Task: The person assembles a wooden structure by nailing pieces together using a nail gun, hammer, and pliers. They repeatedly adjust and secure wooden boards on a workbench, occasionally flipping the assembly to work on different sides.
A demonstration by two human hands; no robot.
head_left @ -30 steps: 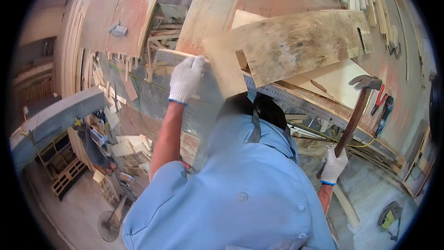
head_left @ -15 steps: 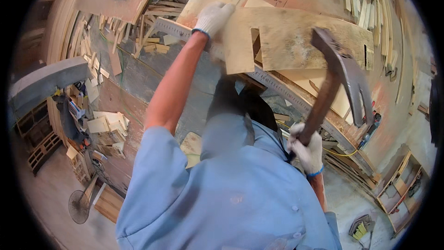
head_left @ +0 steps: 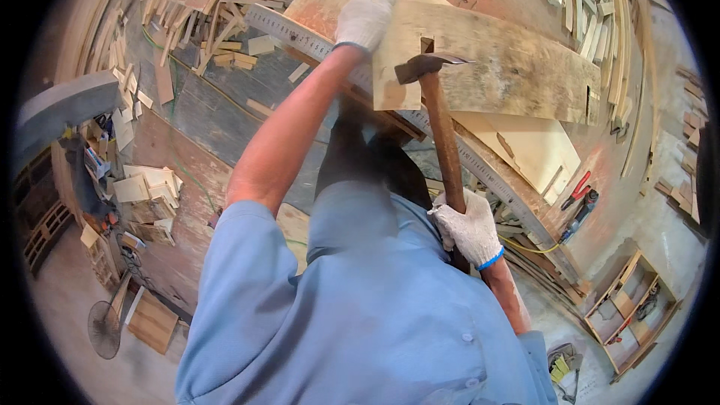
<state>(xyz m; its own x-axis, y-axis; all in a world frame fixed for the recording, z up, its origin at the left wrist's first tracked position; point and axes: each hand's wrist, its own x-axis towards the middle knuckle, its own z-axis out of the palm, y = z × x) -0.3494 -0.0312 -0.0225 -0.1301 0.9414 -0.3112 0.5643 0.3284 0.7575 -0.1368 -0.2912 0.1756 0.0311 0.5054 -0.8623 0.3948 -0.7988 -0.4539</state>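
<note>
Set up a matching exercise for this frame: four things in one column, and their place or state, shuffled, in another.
Things:
1. left hand
2. right hand
3. hammer
4. fan

Places or states:
A. on the floor, lower left
B. head against the notched board
C. gripping the wooden handle
D. gloved, pressing on the board's left end

Pairs: 1-D, 2-C, 3-B, 4-A
</note>
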